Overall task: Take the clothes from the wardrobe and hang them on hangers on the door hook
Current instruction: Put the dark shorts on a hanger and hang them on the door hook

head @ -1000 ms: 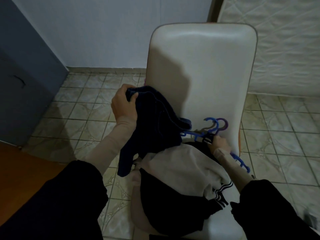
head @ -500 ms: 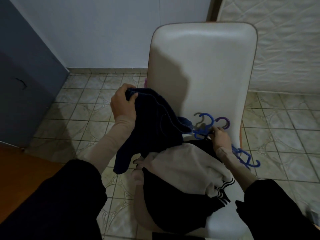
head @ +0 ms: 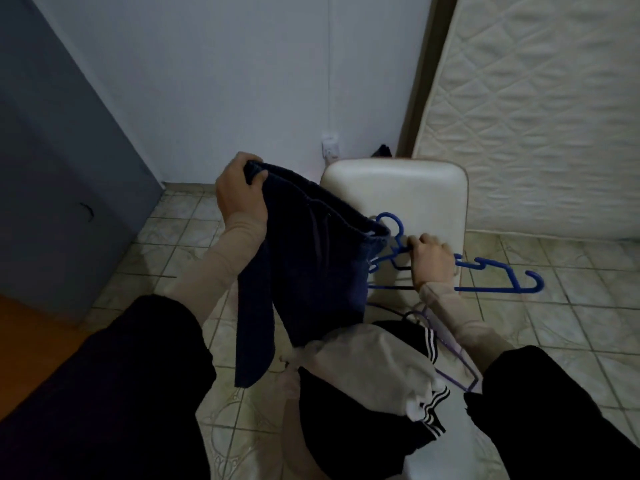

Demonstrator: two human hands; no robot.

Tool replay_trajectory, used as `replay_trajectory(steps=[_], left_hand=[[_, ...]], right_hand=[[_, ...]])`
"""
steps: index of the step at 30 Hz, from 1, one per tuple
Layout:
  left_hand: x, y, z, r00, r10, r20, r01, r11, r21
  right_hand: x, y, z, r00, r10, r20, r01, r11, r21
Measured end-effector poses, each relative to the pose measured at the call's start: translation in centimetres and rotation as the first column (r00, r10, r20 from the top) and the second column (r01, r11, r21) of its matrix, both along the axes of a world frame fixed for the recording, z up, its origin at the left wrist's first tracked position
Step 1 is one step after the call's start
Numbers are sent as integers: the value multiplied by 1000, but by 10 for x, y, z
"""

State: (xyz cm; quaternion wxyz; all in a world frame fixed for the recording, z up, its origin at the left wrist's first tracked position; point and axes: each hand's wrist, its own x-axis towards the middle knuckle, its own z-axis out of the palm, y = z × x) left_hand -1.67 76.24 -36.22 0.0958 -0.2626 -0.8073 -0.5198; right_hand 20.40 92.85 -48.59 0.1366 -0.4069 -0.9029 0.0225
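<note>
A dark blue garment [head: 311, 265] is held up by its upper edge, pinched in the left hand [head: 239, 195], with the rest hanging down over the seat of a pale chair [head: 408, 188]. A blue hanger [head: 491, 275] is gripped near its neck by the right hand [head: 433, 259], fingers curled round the plastic; its hook stands just beside the garment's open edge. The step in hand is judged to be the fitting of the hanger into the garment. The next move appears to call for one hanger arm to be fed into the opening while the cloth is kept spread by the left hand.

On the chair seat a heap of further clothes [head: 367, 382], grey and black with white stripes, is left unhung, with a clear purple hanger [head: 446, 344] lying against it. More than one blue hanger may be held; the overlap cannot be resolved. Neither wardrobe nor door hook can be identified with certainty. The garment's type cannot be told in the dim light.
</note>
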Motion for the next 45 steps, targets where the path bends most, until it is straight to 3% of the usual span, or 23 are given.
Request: replay_trajectory(steps=[13,15,18,23,28,30,34,40,45], left_hand=[[-28,-7,217,977,131,-166,-106,982,154],[-29,-10,244,974,140,-179,-112,981,158],[-28,-14,268,970,126,-207,-104,988,115],[-27,-18,276,984,70,-162,-67,997,28],[-18,-21,264,995,61,-75,-61,998,-4],[-18,-21,255,998,44,-39,-44,999,-14],[-15,-21,241,1000,11,25,-11,1000,-15],[-7,-22,245,992,-114,54,113,993,36],[2,-26,264,966,-256,41,251,962,105]], right_hand=[[-23,17,179,994,-87,62,77,985,157],[-25,17,200,994,-110,13,107,981,164],[-30,18,233,968,-122,-221,149,982,112],[-47,8,290,749,-43,-661,-31,995,-99],[-70,-26,335,361,-112,-926,-350,904,-246],[-78,-39,348,231,-171,-958,-448,855,-260],[-93,-59,370,95,-264,-960,-601,753,-267],[-106,-75,395,-59,-281,-958,-701,694,-161],[-108,-76,400,-129,-310,-942,-736,667,-119]])
